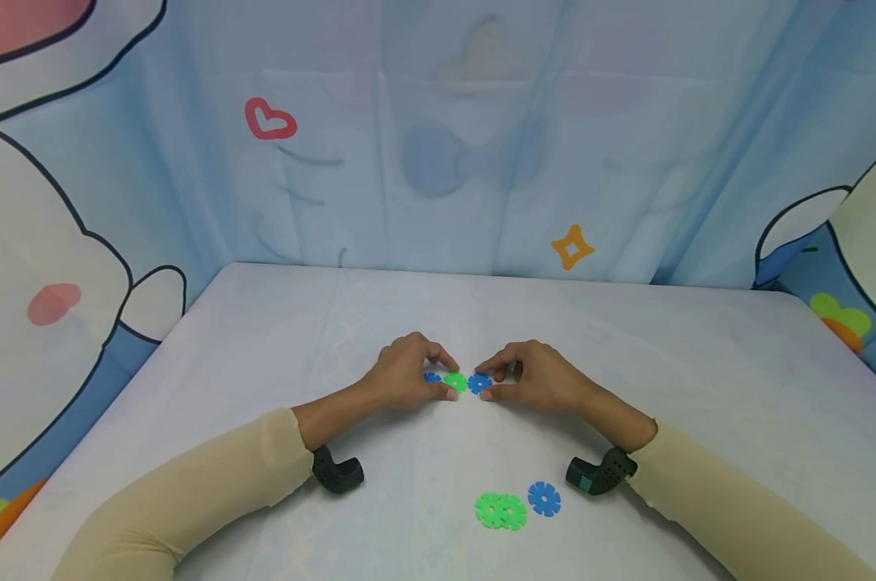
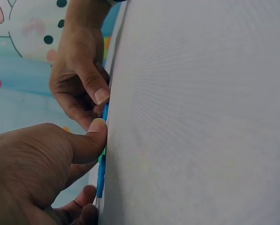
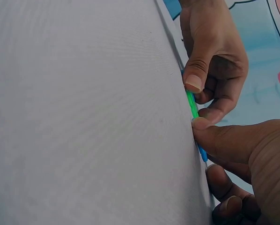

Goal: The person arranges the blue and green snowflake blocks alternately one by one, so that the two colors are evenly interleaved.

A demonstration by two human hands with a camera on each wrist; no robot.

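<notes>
In the head view my left hand [image 1: 407, 373] pinches a green notched plastic disc [image 1: 455, 382] between thumb and forefinger. A blue notched disc [image 1: 432, 377] shows beside it under the curve of that hand, partly hidden by the fingers. My right hand [image 1: 545, 378] holds another blue notched disc [image 1: 479, 384] by its edges, right up against the green one. Both wrist views show the discs edge-on, low over the white cloth, with the two hands' fingertips close together.
Nearer the front of the white-covered table [image 1: 379, 516] lie two overlapping green discs [image 1: 489, 511] and a blue disc [image 1: 544, 499]. Dark wrist cameras are strapped on both forearms. A blue printed curtain [image 1: 423, 218] hangs behind the table's far edge.
</notes>
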